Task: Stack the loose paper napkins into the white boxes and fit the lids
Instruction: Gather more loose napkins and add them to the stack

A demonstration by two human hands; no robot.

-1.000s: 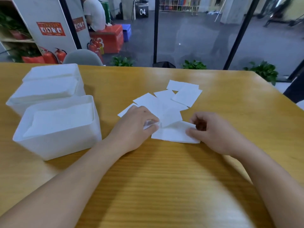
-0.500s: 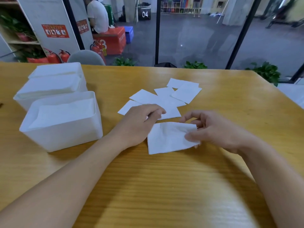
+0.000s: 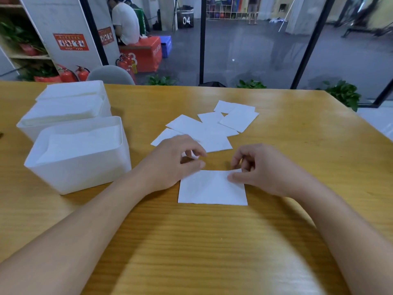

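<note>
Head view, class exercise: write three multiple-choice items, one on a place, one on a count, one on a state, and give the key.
1. The separated napkin lies
A. in a box
B. on the table between both hands
C. on the chair

2. White boxes on the table:
A. one
B. two
C. four

3. The nearest white box is
A. lidded
B. tipped over
C. open, napkins inside

Key: B, it lies flat on the wooden table between the left hand and right hand; B, a farther white box stands behind; C, no lid.

White napkins (image 3: pixel 212 188) and white boxes (image 3: pixel 78 167) sit on a yellow-brown, wood-grained table (image 3: pixel 191 241).
</note>
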